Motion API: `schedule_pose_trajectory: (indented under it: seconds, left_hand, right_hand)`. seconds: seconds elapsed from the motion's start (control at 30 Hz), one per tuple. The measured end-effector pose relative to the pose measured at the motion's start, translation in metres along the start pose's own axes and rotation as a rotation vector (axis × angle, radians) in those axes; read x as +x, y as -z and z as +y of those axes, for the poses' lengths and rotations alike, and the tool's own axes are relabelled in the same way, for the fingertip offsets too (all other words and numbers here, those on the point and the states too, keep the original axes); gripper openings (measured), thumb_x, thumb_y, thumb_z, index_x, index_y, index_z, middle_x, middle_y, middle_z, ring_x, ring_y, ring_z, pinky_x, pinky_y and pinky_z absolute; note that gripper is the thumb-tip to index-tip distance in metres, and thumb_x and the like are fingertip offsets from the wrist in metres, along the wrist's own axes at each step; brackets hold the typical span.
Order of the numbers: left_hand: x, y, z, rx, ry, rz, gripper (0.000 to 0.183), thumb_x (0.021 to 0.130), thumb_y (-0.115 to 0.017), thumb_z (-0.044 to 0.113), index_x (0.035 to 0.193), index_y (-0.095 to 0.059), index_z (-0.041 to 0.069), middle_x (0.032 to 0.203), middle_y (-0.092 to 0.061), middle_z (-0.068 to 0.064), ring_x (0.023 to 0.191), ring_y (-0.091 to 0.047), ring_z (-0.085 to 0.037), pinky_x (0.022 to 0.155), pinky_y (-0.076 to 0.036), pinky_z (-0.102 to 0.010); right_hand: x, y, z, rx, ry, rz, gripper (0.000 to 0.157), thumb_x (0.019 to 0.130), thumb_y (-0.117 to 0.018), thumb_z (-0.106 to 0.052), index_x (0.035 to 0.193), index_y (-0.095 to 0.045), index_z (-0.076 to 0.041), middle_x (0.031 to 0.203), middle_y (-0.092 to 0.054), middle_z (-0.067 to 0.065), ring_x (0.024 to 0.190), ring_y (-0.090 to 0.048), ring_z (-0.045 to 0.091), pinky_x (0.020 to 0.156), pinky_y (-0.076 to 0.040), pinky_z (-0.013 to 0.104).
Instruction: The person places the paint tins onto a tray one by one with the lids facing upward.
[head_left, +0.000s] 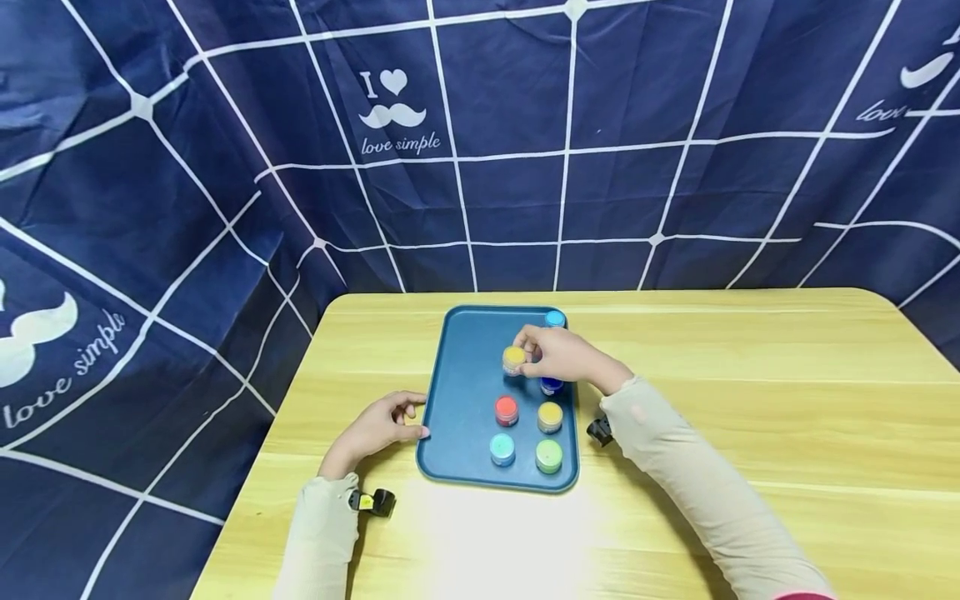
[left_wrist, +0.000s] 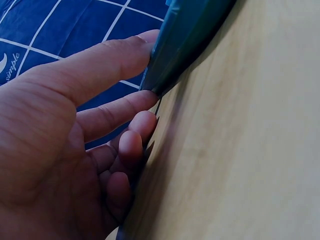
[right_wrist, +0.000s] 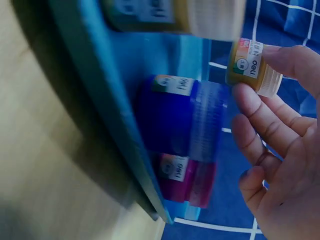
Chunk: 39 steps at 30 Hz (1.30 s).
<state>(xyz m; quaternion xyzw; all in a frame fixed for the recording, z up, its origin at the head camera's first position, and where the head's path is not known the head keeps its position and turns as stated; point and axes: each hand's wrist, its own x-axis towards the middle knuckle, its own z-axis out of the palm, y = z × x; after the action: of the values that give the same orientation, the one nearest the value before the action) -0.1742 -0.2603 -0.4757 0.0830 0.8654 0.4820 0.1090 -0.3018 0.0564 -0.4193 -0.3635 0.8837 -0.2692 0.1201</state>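
My right hand (head_left: 561, 355) pinches a small paint jar with yellow paint (head_left: 513, 359) between thumb and fingers, over the upper middle of the blue tray (head_left: 463, 367). In the right wrist view the held paint jar (right_wrist: 247, 61) shows a "deli" label and a clear lid, and it is raised off the tray. At the tray's left rim, my left hand (head_left: 377, 428) holds the edge between thumb and index finger, its other fingers curled beside it. In the left wrist view, the thumb (left_wrist: 125, 57) lies against the tray wall (left_wrist: 175, 47).
On the tray stand a red jar (head_left: 506, 410), a second yellow jar (head_left: 550, 417), a turquoise jar (head_left: 502, 449) and a green jar (head_left: 549, 456). A dark blue jar (head_left: 552, 387) and light blue jar (head_left: 555, 319) are partly hidden; a magenta jar (right_wrist: 174, 182) shows beyond. Blue cloth (head_left: 517, 200) hangs behind.
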Motion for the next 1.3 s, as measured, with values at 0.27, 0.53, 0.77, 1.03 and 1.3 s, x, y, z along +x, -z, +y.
schedule_pose_trajectory:
  seconds: [0.27,0.53,0.77,1.03,1.3]
  left_hand:
    - [0.001,0.001,0.002,-0.002,0.058,-0.009,0.058,0.081,-0.078,0.02,0.131,-0.055,0.001,0.094,-0.05,-0.007,0.076,-0.042,-0.015,0.066,-0.036,-0.023]
    - [0.002,0.001,0.0,0.0,0.054,-0.005,0.058,0.081,-0.077,0.018,0.131,-0.055,0.0,0.093,-0.049,-0.006,0.075,-0.042,-0.014,0.065,-0.036,-0.022]
    - [0.001,0.0,0.004,-0.001,0.053,-0.004,0.057,0.082,-0.076,0.013,0.132,-0.054,-0.003,0.094,-0.05,-0.01,0.075,-0.04,-0.016,0.064,-0.035,-0.022]
    - [-0.009,0.003,0.032,-0.006,0.063,-0.023,0.053,0.083,-0.073,0.005,0.13,-0.052,-0.01,0.094,-0.049,-0.017,0.076,-0.04,-0.018,0.065,-0.034,-0.021]
    - [-0.014,0.005,0.041,-0.011,0.053,-0.026,0.052,0.083,-0.073,0.006,0.129,-0.053,-0.01,0.094,-0.049,-0.017,0.075,-0.04,-0.018,0.065,-0.034,-0.021]
  right_hand:
    - [0.005,-0.005,-0.002,-0.168,-0.009,-0.024,0.032,0.086,-0.067,-0.029,0.111,-0.061,-0.01,0.086,-0.066,-0.004,0.082,-0.062,0.012,0.088,-0.045,0.039]
    - [0.009,-0.005,-0.005,-0.236,-0.05,-0.064,0.03,0.086,-0.068,-0.029,0.11,-0.062,-0.013,0.085,-0.066,-0.006,0.084,-0.058,0.013,0.08,-0.034,0.033]
    - [0.008,-0.009,-0.004,-0.227,-0.039,-0.081,0.025,0.087,-0.068,-0.029,0.105,-0.064,-0.013,0.093,-0.067,-0.005,0.086,-0.058,0.013,0.078,-0.032,0.033]
    - [0.005,-0.009,-0.004,-0.175,-0.053,-0.085,0.03,0.09,-0.065,-0.023,0.116,-0.063,-0.008,0.093,-0.07,-0.006,0.097,-0.062,0.019,0.101,-0.034,0.049]
    - [0.006,-0.013,-0.005,-0.175,-0.04,-0.058,0.025,0.091,-0.063,-0.021,0.112,-0.064,-0.008,0.089,-0.068,-0.004,0.088,-0.062,0.014,0.097,-0.043,0.044]
